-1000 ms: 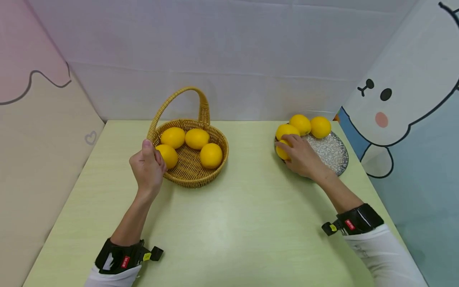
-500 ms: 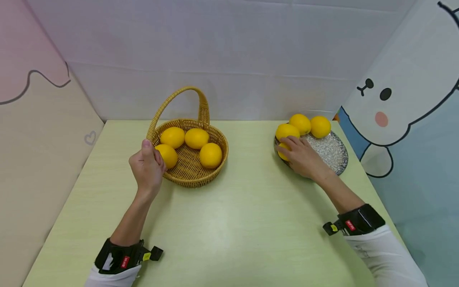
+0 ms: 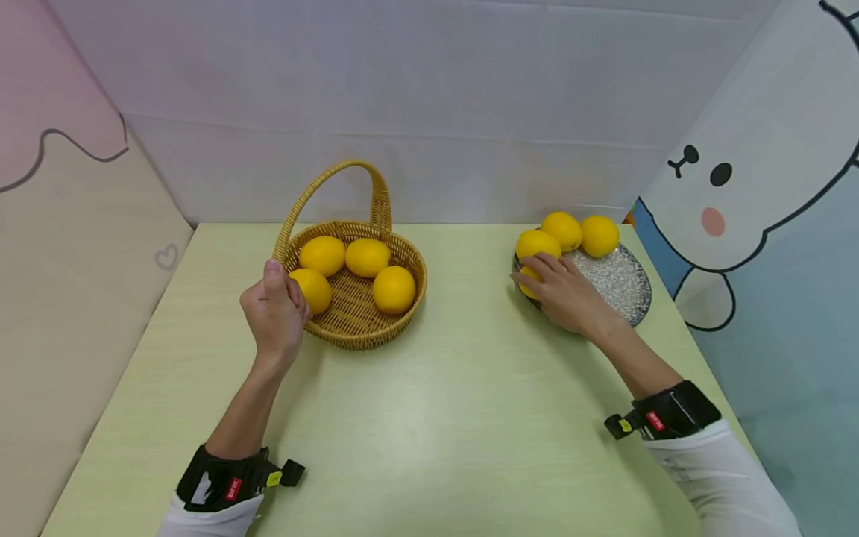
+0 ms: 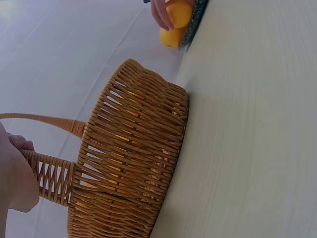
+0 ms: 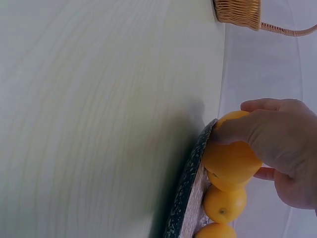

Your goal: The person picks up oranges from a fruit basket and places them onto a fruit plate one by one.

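Observation:
My left hand [image 3: 275, 309] grips the near end of the arched handle [image 3: 333, 175] of a wicker basket [image 3: 356, 341]. The basket sits on the table at the back left, with several yellow-orange oranges [image 3: 394, 289] inside. At the back right, my right hand [image 3: 567, 293] has its fingers and thumb curled round an orange [image 5: 230, 161] at the left edge of a speckled plate [image 3: 620, 287]. In the head view that hand hides most of the fruit. Three more oranges [image 3: 562, 230] lie along the plate's far left rim.
A pale wooden table [image 3: 429, 418] lies under everything, its surface showing between the basket and the plate. A white cloth wall [image 3: 429, 179] rises behind its back edge. Painted panels with cartoon shapes [image 3: 758, 216] flank both sides.
My right hand's fingers have shifted slightly over the orange at the plate's left edge. My left hand and the basket stay in place.

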